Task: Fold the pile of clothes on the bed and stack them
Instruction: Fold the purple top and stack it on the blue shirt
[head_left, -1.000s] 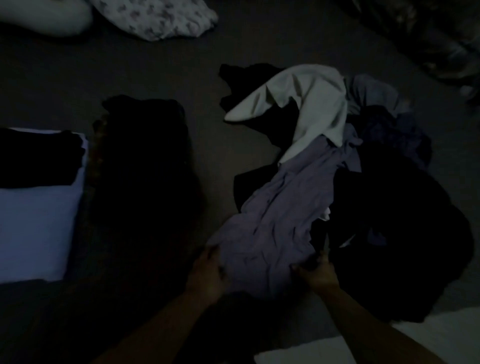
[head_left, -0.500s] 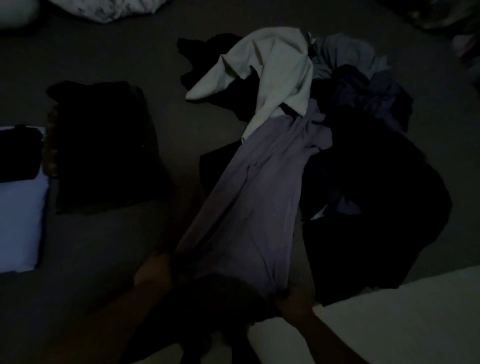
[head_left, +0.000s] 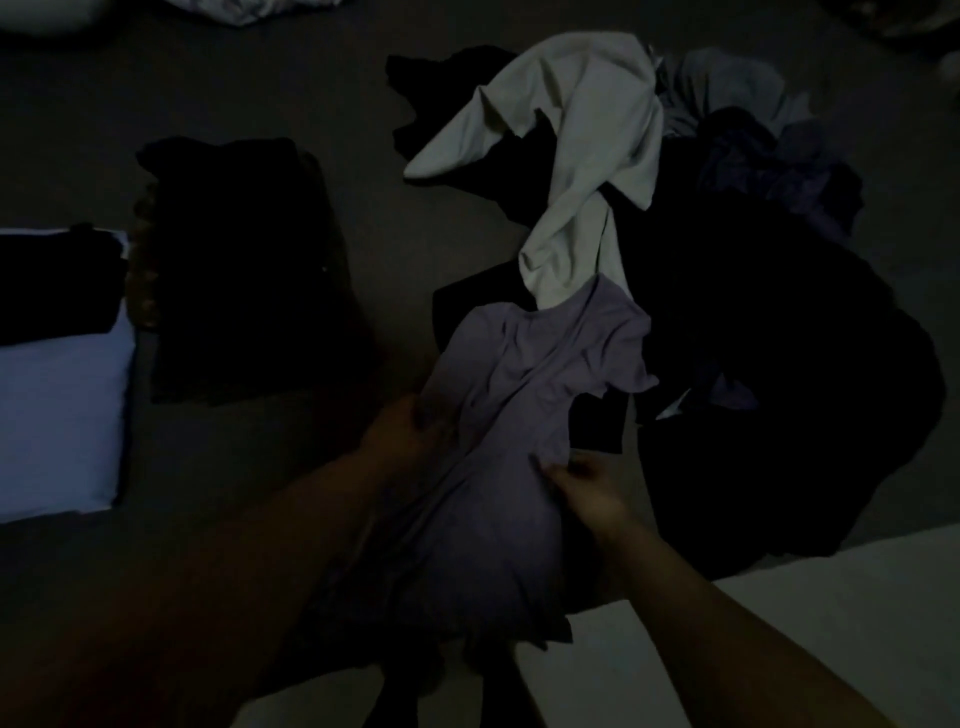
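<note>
While both hands hold it up, the purple shirt (head_left: 498, 431) hangs over the bed (head_left: 260, 88), nearer the person than half a second ago.

Beyond and right of the grip, the pile (head_left: 753, 338) of dark clothes sprawls with a pale top (head_left: 587, 156) on it, its tail touching the shirt's far edge. Left of the grip lies a folded dark stack (head_left: 244, 270), and further left a folded light piece (head_left: 57, 421) with a dark piece (head_left: 52, 286) on it. The left hand (head_left: 405, 436) grips the shirt's left edge; the right hand (head_left: 587, 488) pinches its right edge. Earlier both hands held the hem low; now they grip higher. No writing can be read.
</note>
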